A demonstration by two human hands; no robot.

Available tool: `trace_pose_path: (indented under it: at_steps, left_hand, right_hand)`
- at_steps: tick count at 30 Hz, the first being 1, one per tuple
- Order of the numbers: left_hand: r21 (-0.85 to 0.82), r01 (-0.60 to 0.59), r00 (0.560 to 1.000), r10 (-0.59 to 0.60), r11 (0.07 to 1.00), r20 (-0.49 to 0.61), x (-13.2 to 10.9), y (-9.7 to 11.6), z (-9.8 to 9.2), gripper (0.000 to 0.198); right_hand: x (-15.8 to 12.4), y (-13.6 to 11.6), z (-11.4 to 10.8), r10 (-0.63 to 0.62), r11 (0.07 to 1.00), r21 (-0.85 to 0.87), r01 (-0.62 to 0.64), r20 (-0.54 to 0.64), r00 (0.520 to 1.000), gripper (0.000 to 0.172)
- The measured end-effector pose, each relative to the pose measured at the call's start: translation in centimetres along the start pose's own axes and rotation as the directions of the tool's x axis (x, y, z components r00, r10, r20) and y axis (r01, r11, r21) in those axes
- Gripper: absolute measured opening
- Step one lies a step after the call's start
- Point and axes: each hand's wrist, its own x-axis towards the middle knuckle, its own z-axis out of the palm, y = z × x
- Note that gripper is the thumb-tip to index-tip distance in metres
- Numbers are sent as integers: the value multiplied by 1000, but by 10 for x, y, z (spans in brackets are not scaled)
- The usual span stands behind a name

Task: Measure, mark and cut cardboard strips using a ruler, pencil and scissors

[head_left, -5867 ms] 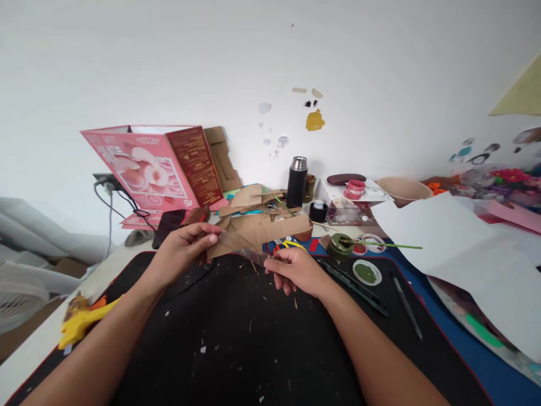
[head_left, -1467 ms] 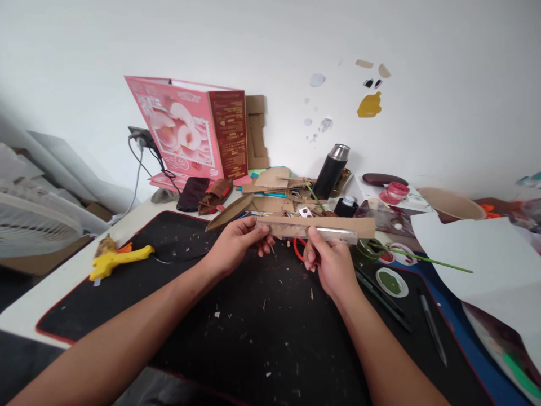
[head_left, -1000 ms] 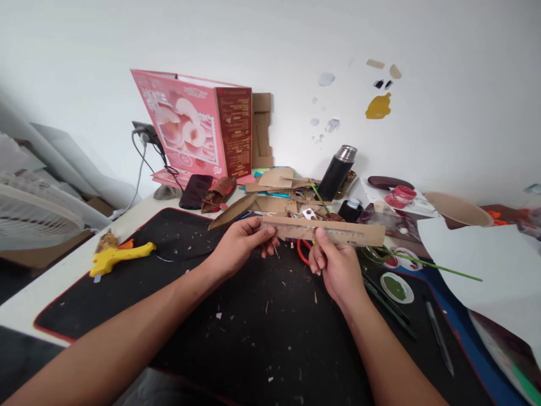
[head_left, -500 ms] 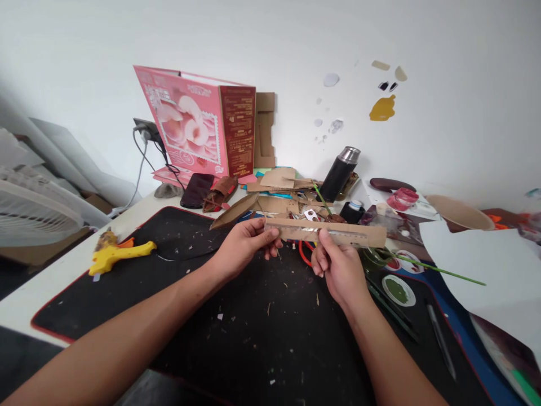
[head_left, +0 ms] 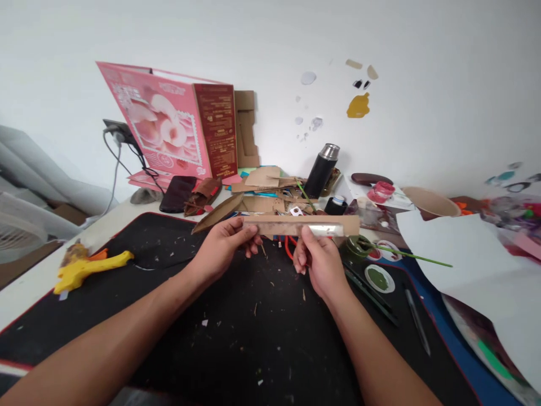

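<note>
Between my hands a narrow cardboard strip (head_left: 352, 224) is held level above the black mat (head_left: 270, 327). Flat against it lies a straight, shiny strip like a ruler (head_left: 329, 230), its right part catching the light. My left hand (head_left: 222, 246) pinches the left end, thumb in front and fingers behind. Near the middle, my right hand (head_left: 324, 264) grips both pieces, the thumb pressing on the shiny strip. Just behind the right fingers shows a red loop (head_left: 289, 247), partly hidden. Cardboard scraps (head_left: 264, 177) are heaped beyond the hands.
A yellow glue gun (head_left: 95, 269) lies on the mat at left. Behind stand a pink box (head_left: 169, 127) and a tilted black thermos (head_left: 319, 175). To the right are a lid with green paint (head_left: 379, 278), a pen (head_left: 417, 321) and white paper (head_left: 443, 248).
The view has turned slightly to the right, so everything sits further left. Both hands keep their grip on the cardboard, and the shiny strip now gleams to the right of my right thumb.
</note>
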Motion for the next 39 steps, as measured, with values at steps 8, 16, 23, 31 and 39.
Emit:
trace_pose_path:
  at_steps: [8,16,23,31,39]
  left_hand:
    - [-32,28,998,-30,999,-49,3,3,-4,45]
    - [4,7,998,-7,1000,-64,2,2,-4,44]
    - [42,-13,997,16,999,-81,2,3,-5,43]
    - [31,10,992,-6,999,-122,1,4,0,45]
    - [-63,40,991,-48,997,-128,0,0,-2,41]
  right_hand:
    - [2,-6,0,-25,997,70,31,-79,997,69]
    - [3,-2,-2,-48,998,-49,44,-81,996,75]
    - [4,1,-4,-63,997,-56,59,-75,995,75]
    - [4,1,-4,-56,995,-87,49,-82,995,74]
    - [4,3,-3,-96,994,-66,89,-105,990,72]
